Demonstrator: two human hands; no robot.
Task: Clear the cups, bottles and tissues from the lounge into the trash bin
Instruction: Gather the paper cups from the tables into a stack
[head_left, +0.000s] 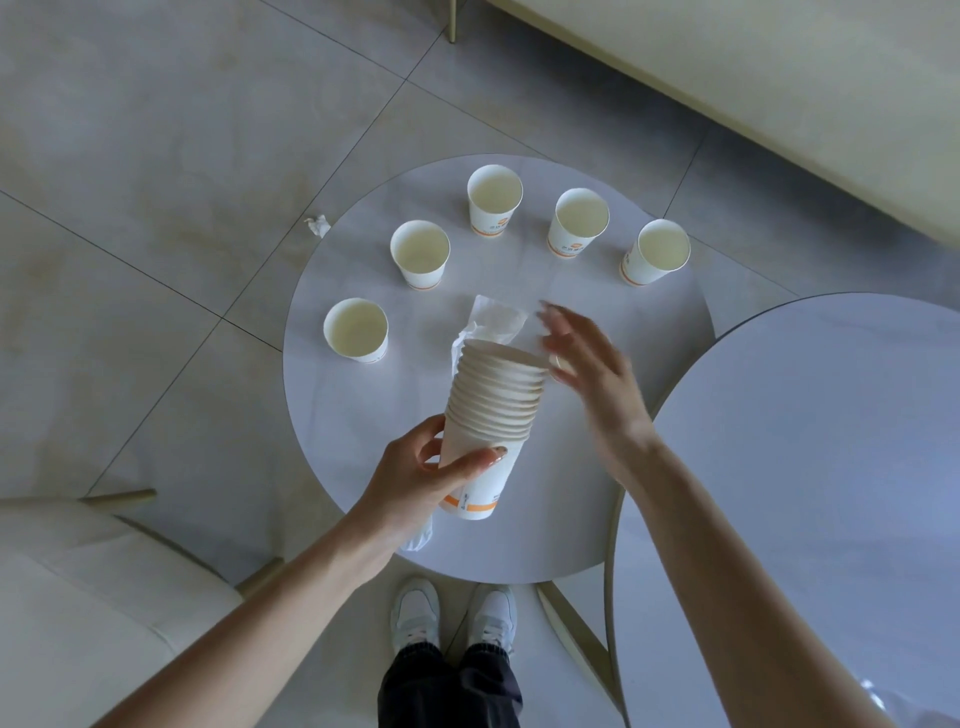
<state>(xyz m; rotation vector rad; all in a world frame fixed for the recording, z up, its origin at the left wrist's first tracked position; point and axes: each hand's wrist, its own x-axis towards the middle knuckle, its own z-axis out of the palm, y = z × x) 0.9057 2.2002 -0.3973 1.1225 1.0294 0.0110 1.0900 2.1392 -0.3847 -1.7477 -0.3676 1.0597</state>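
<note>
Standing in white sneakers (415, 613) at the near edge of a small round table (353, 467), the person has the left hand (415, 478) wrapped round the bottom of a stack of nested paper cups (493, 400), thumb across the front, the stack tilted away over the tabletop; a white scrap (415, 538) shows just below that hand, tissue or wrapper I cannot tell. The right hand (587, 374) is beside the top rim of the stack, fingers spread and holding nothing, blurred. Just beyond the stack lies a flat tissue (493, 319) on the table; past it five loose paper cups stand upright in an arc: one at far left (356, 330), then (420, 253), (494, 198), (581, 222) and the rightmost (658, 257), which leans outward. A crumpled tissue (319, 225) sits on the floor by the table's far-left edge; a pale sofa (779, 78) lies behind. No trash bin is in view.

Risks, as I judge them: the tall stack is held only at its base, so a careless push of the next cup could buckle or spill it; reaching across may knock over the leaning cup; the floor tissue is easily overlooked.
</note>
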